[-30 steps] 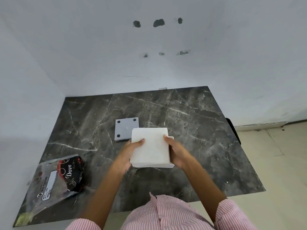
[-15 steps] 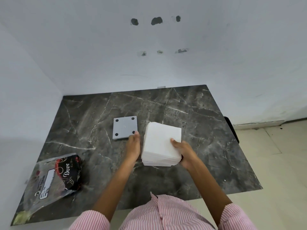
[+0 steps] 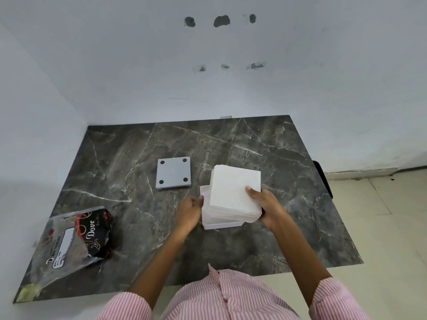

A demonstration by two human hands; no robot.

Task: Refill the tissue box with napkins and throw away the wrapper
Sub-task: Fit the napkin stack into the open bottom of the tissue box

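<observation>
A stack of white napkins [image 3: 233, 192] sits tilted over an open white tissue box [image 3: 221, 224] on the dark marble table [image 3: 129, 162]. My right hand [image 3: 268, 207] grips the stack at its right edge, thumb on top. My left hand [image 3: 189, 212] touches the box's left wall with its fingertips. The box's grey lid [image 3: 173, 173], with four black dots, lies flat to the upper left of the box. The clear and black napkin wrapper [image 3: 71, 241] lies at the table's front left.
White walls close the table's back and left sides. A black chair edge [image 3: 323, 179] shows past the table's right side. Tiled floor [image 3: 379, 227] lies to the right. My pink striped shirt [image 3: 221, 296] fills the bottom.
The napkin stack moved right and now rests over the white box. My left hand let go of the stack and came to the box's left wall.
</observation>
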